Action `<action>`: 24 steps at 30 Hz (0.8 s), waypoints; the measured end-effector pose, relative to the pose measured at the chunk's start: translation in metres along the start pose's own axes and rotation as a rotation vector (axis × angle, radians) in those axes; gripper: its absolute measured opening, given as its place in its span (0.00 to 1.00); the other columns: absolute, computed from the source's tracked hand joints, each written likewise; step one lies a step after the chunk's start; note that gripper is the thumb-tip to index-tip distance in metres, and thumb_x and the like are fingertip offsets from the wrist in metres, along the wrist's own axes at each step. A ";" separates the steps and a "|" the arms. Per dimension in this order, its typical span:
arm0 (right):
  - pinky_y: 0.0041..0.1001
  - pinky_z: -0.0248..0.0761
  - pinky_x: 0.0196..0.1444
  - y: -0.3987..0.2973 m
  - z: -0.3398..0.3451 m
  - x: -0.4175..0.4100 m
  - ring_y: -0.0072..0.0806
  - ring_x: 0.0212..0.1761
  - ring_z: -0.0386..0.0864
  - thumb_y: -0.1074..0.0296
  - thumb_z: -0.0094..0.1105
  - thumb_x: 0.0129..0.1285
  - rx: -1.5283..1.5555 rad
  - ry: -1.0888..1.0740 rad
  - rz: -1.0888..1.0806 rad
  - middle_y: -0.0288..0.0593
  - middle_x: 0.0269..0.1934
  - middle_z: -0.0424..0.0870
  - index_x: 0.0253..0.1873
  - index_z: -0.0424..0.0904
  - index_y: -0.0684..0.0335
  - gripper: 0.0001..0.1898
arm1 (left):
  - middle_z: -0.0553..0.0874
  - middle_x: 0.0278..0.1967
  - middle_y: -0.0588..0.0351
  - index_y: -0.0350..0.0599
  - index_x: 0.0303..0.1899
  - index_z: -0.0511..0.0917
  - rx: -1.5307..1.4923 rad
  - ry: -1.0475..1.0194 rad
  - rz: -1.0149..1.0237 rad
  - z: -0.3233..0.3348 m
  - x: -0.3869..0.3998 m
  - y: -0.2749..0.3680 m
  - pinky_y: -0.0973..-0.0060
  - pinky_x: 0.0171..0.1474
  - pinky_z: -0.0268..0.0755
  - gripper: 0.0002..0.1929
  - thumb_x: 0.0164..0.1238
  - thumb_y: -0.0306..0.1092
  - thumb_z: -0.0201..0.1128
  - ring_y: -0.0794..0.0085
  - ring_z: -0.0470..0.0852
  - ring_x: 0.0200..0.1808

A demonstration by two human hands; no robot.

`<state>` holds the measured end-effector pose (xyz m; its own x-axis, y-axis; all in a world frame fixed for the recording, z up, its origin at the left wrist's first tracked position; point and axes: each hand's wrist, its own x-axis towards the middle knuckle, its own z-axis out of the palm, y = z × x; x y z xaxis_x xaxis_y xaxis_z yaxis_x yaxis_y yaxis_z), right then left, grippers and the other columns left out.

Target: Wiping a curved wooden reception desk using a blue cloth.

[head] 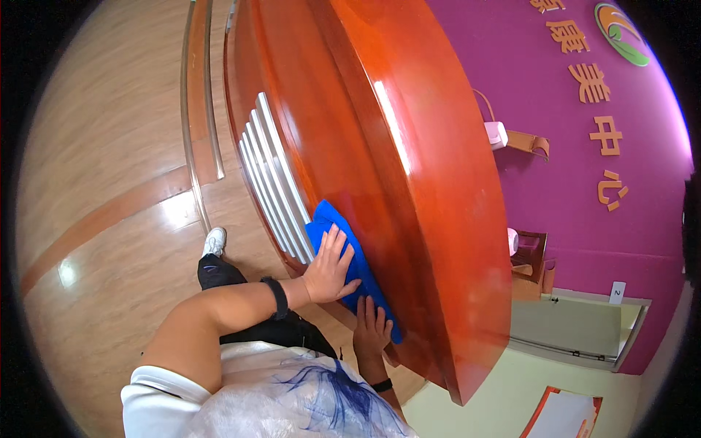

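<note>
A folded blue cloth (356, 263) lies against the glossy red-brown wooden front of a counter (350, 186), beside its silver ribbed strips. My left hand (330, 268), with a black band at the wrist, holds the cloth flat to the wood, fingers spread over its upper part. Lower in the picture, my right hand (372, 328) rests its fingers on the cloth's near edge and also wears a black wristband. The cloth runs on past these fingertips along the panel. What lies under both palms is hidden.
The counter's polished top (449, 180) bulges out to the right. Behind it, a purple wall (547, 219) bears raised characters and small shelves. Metal rails (189, 109) run along the wood-look floor (109, 137) at the left, near a white shoe (214, 242).
</note>
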<state>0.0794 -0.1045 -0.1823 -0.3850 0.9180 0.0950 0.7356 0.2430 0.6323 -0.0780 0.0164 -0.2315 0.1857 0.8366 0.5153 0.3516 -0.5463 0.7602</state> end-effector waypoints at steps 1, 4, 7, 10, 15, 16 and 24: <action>0.38 0.45 0.63 0.001 0.001 -0.002 0.32 0.62 0.62 0.68 0.46 0.60 0.005 0.011 0.010 0.29 0.61 0.70 0.58 0.74 0.48 0.21 | 0.53 0.61 0.26 0.30 0.58 0.56 0.002 -0.004 0.011 0.002 -0.002 0.003 0.37 0.64 0.45 0.44 0.43 0.42 0.72 0.27 0.48 0.66; 0.39 0.44 0.64 -0.004 0.002 0.005 0.33 0.61 0.64 0.68 0.46 0.60 0.032 0.047 0.032 0.29 0.60 0.71 0.58 0.75 0.49 0.20 | 0.54 0.61 0.28 0.32 0.58 0.57 -0.009 0.033 0.041 0.005 -0.002 -0.003 0.35 0.63 0.45 0.42 0.42 0.41 0.72 0.28 0.48 0.65; 0.38 0.46 0.63 -0.010 -0.003 0.027 0.32 0.59 0.66 0.68 0.46 0.61 0.076 0.090 0.042 0.30 0.60 0.72 0.58 0.75 0.51 0.19 | 0.54 0.61 0.29 0.35 0.59 0.56 0.017 0.078 0.081 -0.005 0.012 -0.016 0.36 0.64 0.44 0.44 0.41 0.40 0.72 0.29 0.48 0.66; 0.37 0.50 0.61 -0.020 -0.012 0.068 0.32 0.58 0.69 0.68 0.46 0.63 0.095 0.171 0.073 0.32 0.60 0.72 0.58 0.75 0.52 0.19 | 0.52 0.65 0.31 0.39 0.63 0.52 0.042 0.213 0.115 -0.028 0.041 -0.038 0.38 0.66 0.39 0.46 0.42 0.43 0.68 0.33 0.48 0.68; 0.37 0.51 0.61 -0.021 -0.035 0.122 0.32 0.59 0.68 0.67 0.46 0.63 0.092 0.211 0.070 0.32 0.61 0.71 0.58 0.74 0.52 0.18 | 0.52 0.66 0.34 0.42 0.66 0.51 0.077 0.340 0.187 -0.060 0.086 -0.059 0.40 0.67 0.38 0.46 0.44 0.46 0.64 0.36 0.47 0.69; 0.37 0.51 0.61 -0.023 -0.038 0.128 0.33 0.60 0.68 0.67 0.46 0.63 0.102 0.228 0.082 0.32 0.61 0.71 0.58 0.74 0.52 0.18 | 0.52 0.66 0.34 0.42 0.66 0.51 0.068 0.353 0.172 -0.061 0.088 -0.058 0.41 0.67 0.38 0.45 0.44 0.46 0.63 0.36 0.47 0.69; 0.41 0.42 0.65 -0.011 -0.027 0.088 0.34 0.62 0.64 0.66 0.46 0.63 0.022 0.174 0.067 0.31 0.62 0.71 0.57 0.75 0.49 0.18 | 0.51 0.65 0.30 0.38 0.63 0.52 -0.010 0.224 0.124 -0.049 0.061 -0.037 0.38 0.66 0.35 0.46 0.43 0.43 0.69 0.34 0.43 0.69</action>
<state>0.0226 -0.0352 -0.1605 -0.4242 0.8646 0.2694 0.7741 0.1917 0.6034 -0.1242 0.0853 -0.2087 0.0188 0.7340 0.6789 0.3292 -0.6457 0.6890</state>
